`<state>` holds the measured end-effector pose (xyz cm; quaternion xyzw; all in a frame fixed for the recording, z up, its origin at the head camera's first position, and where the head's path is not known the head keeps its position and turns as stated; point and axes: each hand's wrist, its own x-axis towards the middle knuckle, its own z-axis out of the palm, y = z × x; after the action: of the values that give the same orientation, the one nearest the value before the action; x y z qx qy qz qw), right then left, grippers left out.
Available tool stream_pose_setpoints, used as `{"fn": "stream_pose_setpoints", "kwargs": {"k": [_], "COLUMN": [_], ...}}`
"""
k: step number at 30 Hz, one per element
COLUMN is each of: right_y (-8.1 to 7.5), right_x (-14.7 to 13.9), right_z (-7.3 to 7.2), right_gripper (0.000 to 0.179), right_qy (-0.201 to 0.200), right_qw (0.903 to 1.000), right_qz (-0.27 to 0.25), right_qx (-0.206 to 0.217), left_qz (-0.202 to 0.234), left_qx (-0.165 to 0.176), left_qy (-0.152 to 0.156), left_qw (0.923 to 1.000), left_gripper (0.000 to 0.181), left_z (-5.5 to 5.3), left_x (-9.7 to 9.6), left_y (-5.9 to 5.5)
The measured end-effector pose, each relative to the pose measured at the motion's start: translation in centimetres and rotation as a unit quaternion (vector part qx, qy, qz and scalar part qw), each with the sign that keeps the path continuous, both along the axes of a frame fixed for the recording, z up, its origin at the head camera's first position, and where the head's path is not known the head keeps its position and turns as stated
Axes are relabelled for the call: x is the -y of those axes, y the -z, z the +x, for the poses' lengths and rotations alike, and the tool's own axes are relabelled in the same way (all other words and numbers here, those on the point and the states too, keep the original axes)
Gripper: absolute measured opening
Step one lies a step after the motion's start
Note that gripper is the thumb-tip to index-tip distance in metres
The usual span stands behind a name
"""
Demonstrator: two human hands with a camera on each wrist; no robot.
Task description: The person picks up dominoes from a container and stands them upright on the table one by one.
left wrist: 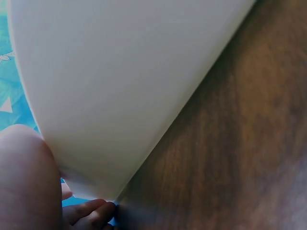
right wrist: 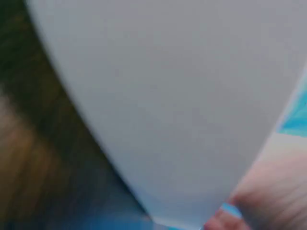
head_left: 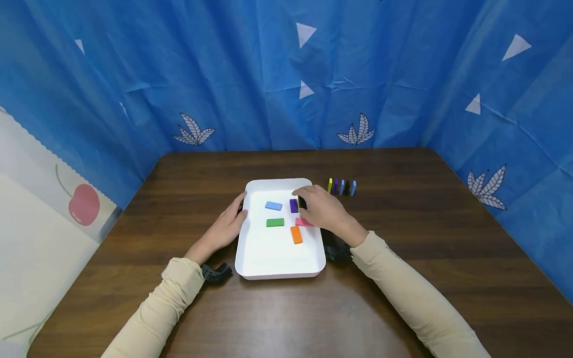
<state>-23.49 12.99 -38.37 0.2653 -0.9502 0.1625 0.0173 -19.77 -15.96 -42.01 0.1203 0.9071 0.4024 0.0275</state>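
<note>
1. Nearest: beige sleeves and black wrist units, by the counter
2. White tray flat on the counter between the hands, long sides running near to far; presumably centred so both hands reach it
3. Inside, orange block lies flat, nearest of the loose ones, right of middle
4. Green block flat, farther and left; pink block at right, partly covered by the right hand
5. Left hand rests against the tray's left wall, fingers extended, thumb spread away, no block held; likely there to stop the tray sliding
6. Right hand over the tray's far right part, fingers and thumb drawn together, pinching a black-and-yellow piece; one block or two, cannot tell; probably held by its sides to keep it upright. Right wrist view blurred, grip hidden
7. Purple block just left of the pinch, light blue block farther left, both flat
8. Far right, outside the tray: row of upright blocks, yellow, purple, light blue, black, blue, left to right; gaps probably let each be gripped alone
9. Farthest: blue curtain
</note>
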Motion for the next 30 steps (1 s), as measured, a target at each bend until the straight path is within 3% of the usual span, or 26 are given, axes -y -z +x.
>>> {"fn": "stream_pose_setpoints", "kwargs": {"k": [6,14,19,24,30], "right_y": [0.8,2.7,3.2,3.4,3.8], "right_x": [-1.4,-1.8,-1.3,-1.2,-1.5], "right_z": [-0.2,-0.8,-0.9,-0.8,-0.7], "right_gripper": [0.049,0.047,0.057,0.052,0.053], "right_qy": [-0.04,-0.113,-0.099,-0.078,-0.079], "right_qw": [0.9942,0.9673,0.9569,0.9513,0.9424], "right_qz": [-0.098,-0.222,-0.272,-0.298,-0.324], "right_qx": [-0.022,-0.048,-0.029,-0.009,-0.026], "left_qz": [-0.006,-0.001,-0.002,-0.003,-0.004], "left_qx": [0.0,0.005,0.004,-0.004,-0.003], "left_qy": [0.004,0.007,0.003,0.005,0.01], "left_qw": [1.0,1.0,1.0,1.0,0.9999], "left_gripper": [0.062,0.062,0.062,0.061,0.062], "left_z": [-0.2,-0.1,0.0,0.0,-0.1], "left_x": [0.1,0.3,0.7,0.8,0.6], "left_y": [-0.2,0.0,0.2,0.4,0.3]}}
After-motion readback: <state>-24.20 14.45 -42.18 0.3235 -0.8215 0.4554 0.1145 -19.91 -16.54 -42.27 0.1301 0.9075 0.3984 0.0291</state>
